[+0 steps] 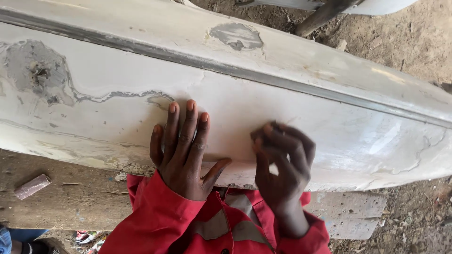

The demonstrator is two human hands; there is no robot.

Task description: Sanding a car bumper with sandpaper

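A long white car body panel (292,108), patched with grey filler and crossed by a grey trim strip, lies across the view. My left hand (183,150) rests flat on its lower face, fingers spread. My right hand (282,160) is blurred, its fingers curled against the panel just to the right; something small may be under its fingers, but I cannot make it out. Red sleeves with grey reflective bands cover both arms.
A grey filler patch (40,73) marks the panel's left end, another (238,36) sits on its upper face. Below the panel is dirt ground with a small pinkish block (32,186) at left and a pale slab (351,214) at right. A dark bar (320,18) leans at the top.
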